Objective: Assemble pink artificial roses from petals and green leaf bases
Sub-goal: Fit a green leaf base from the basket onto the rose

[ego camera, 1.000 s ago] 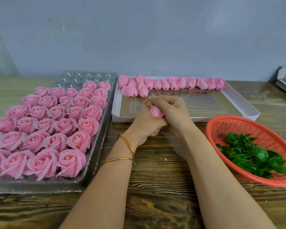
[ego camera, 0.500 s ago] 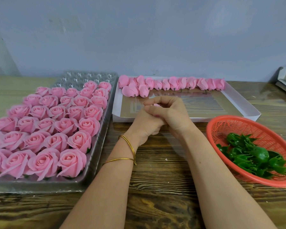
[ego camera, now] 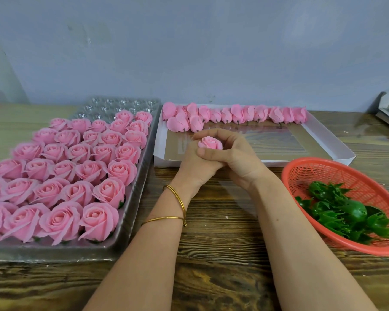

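Both hands meet above the near edge of the white box (ego camera: 328, 142), at the middle of the table (ego camera: 222, 254). The grip of the left hand (ego camera: 195, 169) and the grip of the right hand (ego camera: 240, 160) are curled together round one pink rose (ego camera: 210, 142), which sits upright between the thumbs and fingers with its bloom facing up; its lower part is hidden inside the hands. Two bangles (ego camera: 177, 198) circle the left wrist. The finished roses (ego camera: 76, 171) fill a clear tray (ego camera: 134, 212) at the left, with bare cells showing at its far end; the tray's right rim runs just beside the left forearm. A row of petal buds (ego camera: 234, 114) lies along the far wall of the white box, and the floor of the box nearer the hands is bare. The red basket (ego camera: 299, 171) holds the green leaf bases (ego camera: 346, 212) at the right; its left rim is near the right forearm and its right side is cut by the frame edge. Bare wood shows between tray and basket, with both forearms lying across it.
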Tool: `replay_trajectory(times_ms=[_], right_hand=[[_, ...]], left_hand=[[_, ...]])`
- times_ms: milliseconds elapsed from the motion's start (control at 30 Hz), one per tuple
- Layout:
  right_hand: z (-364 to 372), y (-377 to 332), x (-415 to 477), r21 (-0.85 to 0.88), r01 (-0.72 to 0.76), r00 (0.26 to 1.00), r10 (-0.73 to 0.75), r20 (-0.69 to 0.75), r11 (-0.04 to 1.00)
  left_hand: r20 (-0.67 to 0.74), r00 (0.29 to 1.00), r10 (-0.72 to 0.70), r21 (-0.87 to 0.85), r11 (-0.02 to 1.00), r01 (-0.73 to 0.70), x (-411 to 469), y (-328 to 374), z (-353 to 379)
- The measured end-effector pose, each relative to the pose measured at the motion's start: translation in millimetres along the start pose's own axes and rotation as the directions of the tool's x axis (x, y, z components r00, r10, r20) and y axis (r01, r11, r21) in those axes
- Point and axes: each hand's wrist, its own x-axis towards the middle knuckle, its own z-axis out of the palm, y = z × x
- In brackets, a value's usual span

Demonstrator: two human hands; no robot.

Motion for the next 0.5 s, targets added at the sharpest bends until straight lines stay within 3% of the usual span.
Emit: replay_trajectory(times_ms=[133,233,367,500], right_hand=[[-4,-1,1,0.001,-0.026,0.999,0.026,0.044,1.000],[-4,-5,1,0.126,-0.043,0.998,0.037,0.054,0.991],[-4,-10,2,0.233,0.047,0.997,-0.033,-0.064,0.971],[-2,-10,2,0.155,0.106,0.991,-0.092,-0.097,0.982]], left_hand=[[0.005,1.000,0.013,-0.042,0.999,-0.013,-1,3,-1],[0.042,0.998,-0.050,-0.148,0.987,0.056,-2,7,-1],[0.112,0.989,-0.097,-0.169,0.979,0.116,-3,9,-2],[0.151,0.981,-0.120,-0.211,0.966,0.151,-4,9,1]])
